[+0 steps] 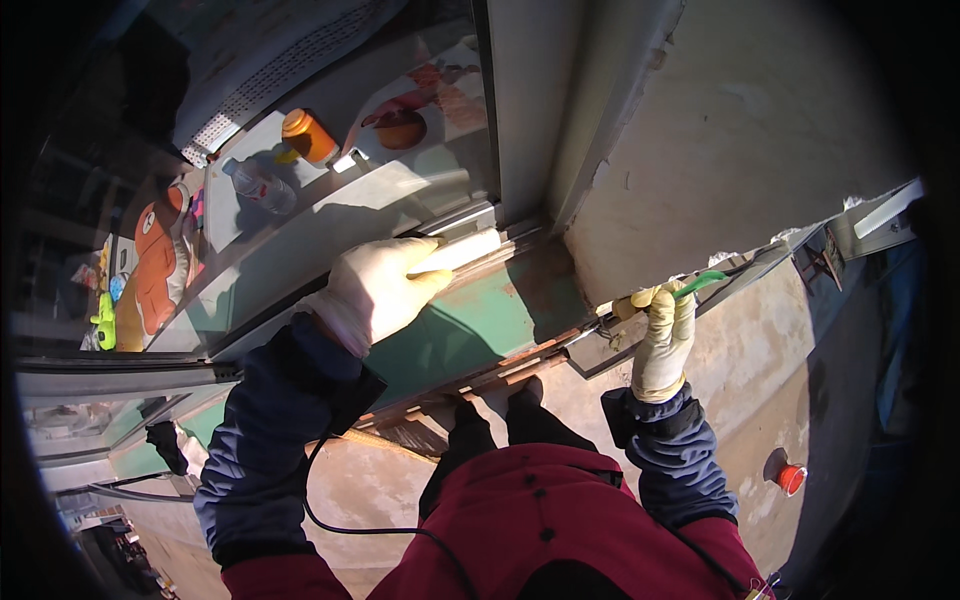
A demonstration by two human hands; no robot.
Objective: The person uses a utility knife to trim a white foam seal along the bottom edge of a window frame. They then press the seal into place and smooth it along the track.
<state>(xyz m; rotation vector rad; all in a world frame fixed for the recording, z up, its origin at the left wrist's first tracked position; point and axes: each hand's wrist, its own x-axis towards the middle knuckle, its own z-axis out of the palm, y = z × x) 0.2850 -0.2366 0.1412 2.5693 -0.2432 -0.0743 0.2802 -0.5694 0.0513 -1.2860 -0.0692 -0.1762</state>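
Note:
My left hand (385,285), in a pale work glove, is at the bottom rail of the glass window. Its thumb and fingers close around a white bar-shaped piece (462,250) lying along the sill track; what it is made of I cannot tell. My right hand (663,348), gloved the same way, is raised beside the broken lower edge of the wall. A slim green handle-like piece (702,284) sticks out from its curled fingers, and the rest of it is hidden. Below both hands runs a green sill (430,345) with worn, rusty edges.
Behind the glass are an orange jar (309,136), a clear bottle (260,186) and an orange plush toy (156,262). The plastered wall (740,150) rises at right. A red round object (791,479) sits on the concrete floor. A black cable (375,530) crosses my front.

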